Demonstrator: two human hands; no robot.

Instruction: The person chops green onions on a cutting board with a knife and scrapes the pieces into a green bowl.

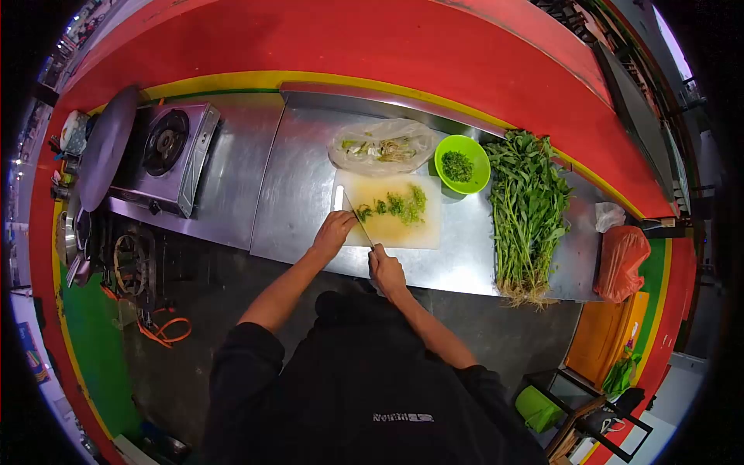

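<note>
My right hand (386,271) grips the handle of a kitchen knife (361,222). Its blade slants up and left across the cutting board (422,236), a pale one with a yellowish stain. To the left of the blade, my left hand (335,232) rests at the board's lower left edge with fingers curled together; whatever lies under them is hidden. Chopped greens (397,204) lie in small heaps just right of the blade, lighter toward the right. A lime-green bowl (482,164) holding finely cut greens stands beyond the board's upper right corner.
Behind the board lies a clear plastic bag (422,139) with stalks inside. A large bunch of leafy greens (528,209) with roots lies at right, near a red plastic bag (621,263). A gas stove (167,151) and a large wok-like pan (108,149) stand at left.
</note>
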